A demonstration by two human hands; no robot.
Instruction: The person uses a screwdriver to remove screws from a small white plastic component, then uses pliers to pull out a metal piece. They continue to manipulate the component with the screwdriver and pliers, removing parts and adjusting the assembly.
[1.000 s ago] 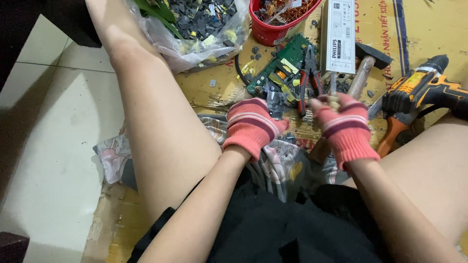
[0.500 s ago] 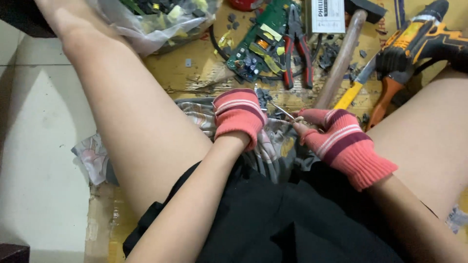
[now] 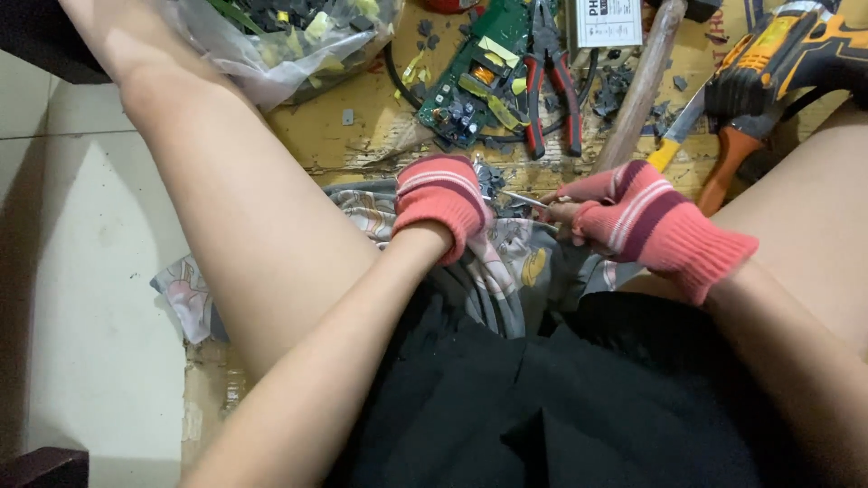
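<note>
You sit on the floor, legs spread, work between your knees. Your left hand [image 3: 443, 201], in a red striped glove, is curled down over a small dark component [image 3: 491, 183] on the patterned cloth [image 3: 506, 262]; its grip is bunched together, pinning the piece, though the glove hides just how the fingers meet it.

Your right hand [image 3: 628, 217], gloved the same, has its grip clamped on a thin metal tool [image 3: 529, 200], the tip pointing left toward the component so the pinning hand steadies what the tool works on.

The cloth seems laid there to catch fragments. Just ahead on the cardboard [image 3: 334, 126]: a green circuit board [image 3: 475, 77], red-handled pliers [image 3: 551, 77], a wooden hammer handle [image 3: 642, 86], and an orange drill [image 3: 787, 63], all near. A plastic bag [image 3: 280, 45] of parts sits by your left knee.
</note>
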